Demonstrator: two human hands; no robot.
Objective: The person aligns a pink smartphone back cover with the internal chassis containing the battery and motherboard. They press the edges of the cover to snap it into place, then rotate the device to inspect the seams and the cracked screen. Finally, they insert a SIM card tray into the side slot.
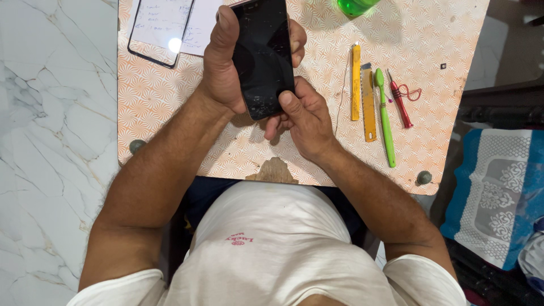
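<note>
Holding phone [263,54] above bench [442,130]: left hand [224,65] grip closed round its left edge, right hand [303,116] grip closed on lower corner, thumb on cracked screen

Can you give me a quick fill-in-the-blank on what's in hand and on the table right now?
1. Both hands hold a black ____ with a cracked screen.
2. The left hand grips its side, while the right hand supports its ____ end.
3. Between the yellow blade and the red screwdriver lies a ____ toothbrush.
4. The patterned tabletop is mostly ____ and white.

Missing words: smartphone; lower; green; orange
</note>
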